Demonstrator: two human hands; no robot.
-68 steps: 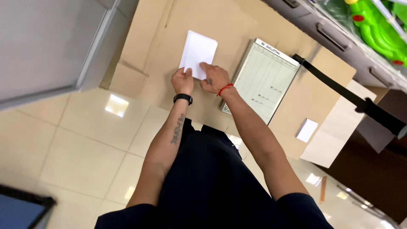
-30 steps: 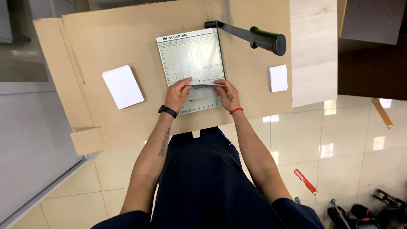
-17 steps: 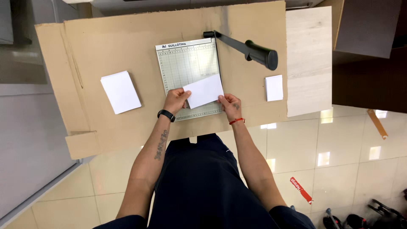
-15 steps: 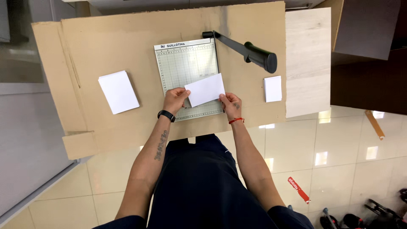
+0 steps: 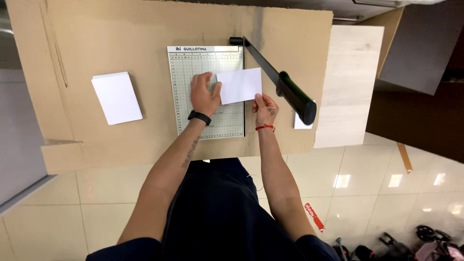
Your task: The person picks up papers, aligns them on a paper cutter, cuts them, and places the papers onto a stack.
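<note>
A big brown cardboard sheet (image 5: 145, 29) covers the table and carries a gridded paper cutter (image 5: 205, 125) in its middle, a stack of white paper (image 5: 116, 97) near its left edge, and a small white slip (image 5: 299, 123) near its right edge.
</note>
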